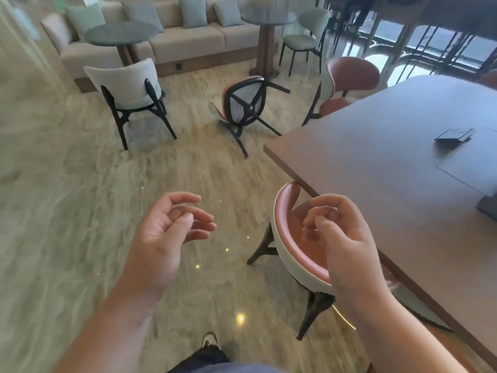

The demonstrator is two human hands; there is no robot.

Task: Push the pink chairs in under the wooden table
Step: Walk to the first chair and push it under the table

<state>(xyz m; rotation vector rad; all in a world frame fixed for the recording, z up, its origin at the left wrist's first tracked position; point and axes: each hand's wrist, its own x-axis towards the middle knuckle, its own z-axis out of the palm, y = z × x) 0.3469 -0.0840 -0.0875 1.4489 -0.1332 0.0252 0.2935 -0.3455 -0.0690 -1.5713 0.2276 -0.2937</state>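
Observation:
The wooden table fills the right side. A pink chair with a cream back stands tucked at the table's near-left edge, its seat under the top. My right hand hovers above that chair's backrest, fingers curled, holding nothing. My left hand floats over the floor to the left, fingers loosely apart and empty. A second pink chair stands upright at the table's far corner. A third pink chair lies tipped over on the floor, its dark legs pointing towards me.
A white chair stands on the marble floor at left. Sofas, two round tables and a grey-green chair line the back. A dark flat object lies on the wooden table. My shoe shows at the bottom.

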